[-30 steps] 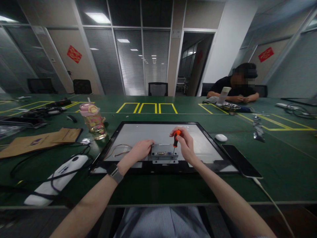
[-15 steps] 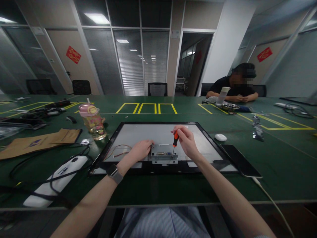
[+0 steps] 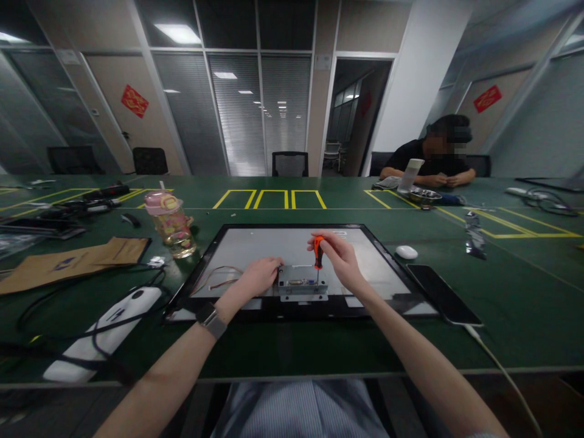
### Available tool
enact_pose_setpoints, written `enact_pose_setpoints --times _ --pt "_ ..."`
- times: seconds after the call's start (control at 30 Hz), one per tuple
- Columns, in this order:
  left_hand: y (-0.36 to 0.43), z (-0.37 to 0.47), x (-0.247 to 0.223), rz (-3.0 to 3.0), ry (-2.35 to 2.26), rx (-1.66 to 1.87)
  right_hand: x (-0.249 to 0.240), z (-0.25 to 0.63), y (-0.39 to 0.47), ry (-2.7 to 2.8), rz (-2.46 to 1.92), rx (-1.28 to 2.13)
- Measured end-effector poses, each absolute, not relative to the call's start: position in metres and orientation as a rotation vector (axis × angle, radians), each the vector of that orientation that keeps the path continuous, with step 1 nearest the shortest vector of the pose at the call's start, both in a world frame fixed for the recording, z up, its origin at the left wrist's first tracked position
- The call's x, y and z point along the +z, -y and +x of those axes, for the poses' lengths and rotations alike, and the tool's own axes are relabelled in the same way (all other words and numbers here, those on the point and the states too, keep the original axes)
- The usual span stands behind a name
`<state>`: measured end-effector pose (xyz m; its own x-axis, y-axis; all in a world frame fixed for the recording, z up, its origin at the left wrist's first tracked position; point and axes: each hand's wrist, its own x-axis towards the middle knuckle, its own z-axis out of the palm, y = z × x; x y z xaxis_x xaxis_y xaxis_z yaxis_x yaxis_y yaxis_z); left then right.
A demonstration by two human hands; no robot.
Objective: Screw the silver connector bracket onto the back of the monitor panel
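A flat display panel [image 3: 255, 243] with a black frame and grey back lies face down on the table. On its near part sits a metal bracket [image 3: 303, 291] with connector ports. My right hand [image 3: 340, 258] is closed round the handle of an orange and black screwdriver [image 3: 318, 250], held nearly upright. The thin shaft points down at the right part of the bracket; whether its tip sits in a screw is too small to tell. My left hand [image 3: 261, 277] rests at the bracket's left end, fingers gripping its edge. Thin wires [image 3: 223, 277] lie left of the bracket.
Left stand a pink-lidded bottle [image 3: 171, 222], a brown paper envelope [image 3: 73, 261] and a white power strip [image 3: 104, 334] with black cables. At right lie a phone [image 3: 442, 295] on a cable and a white earbud case [image 3: 406, 252]. A person [image 3: 431, 155] sits across the table.
My right hand and the screwdriver have shifted slightly left, and the handle is now more upright, its grip turned. My left hand and the bracket keep their places.
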<state>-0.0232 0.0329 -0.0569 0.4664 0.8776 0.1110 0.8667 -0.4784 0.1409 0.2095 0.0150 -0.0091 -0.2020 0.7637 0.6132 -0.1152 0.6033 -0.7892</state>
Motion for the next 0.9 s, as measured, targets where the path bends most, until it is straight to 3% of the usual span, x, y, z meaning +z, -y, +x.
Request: enact_pose_setpoints --times 0.23,0.47,0.67,0.9 --pt "-0.032 -0.023 -0.054 2.635 -1.538 0.287 -0.008 0.208 -0.011 1.612 -0.63 0.475" --pt "-0.032 -0.022 -0.053 2.63 -1.564 0.265 -0.007 0.209 -0.005 1.703 -0.611 0.48" --pt "-0.032 -0.023 -0.055 2.632 -1.556 0.285 -0.007 0.206 -0.007 1.647 -0.692 0.205" --pt "-0.034 -0.023 -0.058 2.64 -1.557 0.268 -0.01 0.21 -0.004 1.641 -0.624 0.227"
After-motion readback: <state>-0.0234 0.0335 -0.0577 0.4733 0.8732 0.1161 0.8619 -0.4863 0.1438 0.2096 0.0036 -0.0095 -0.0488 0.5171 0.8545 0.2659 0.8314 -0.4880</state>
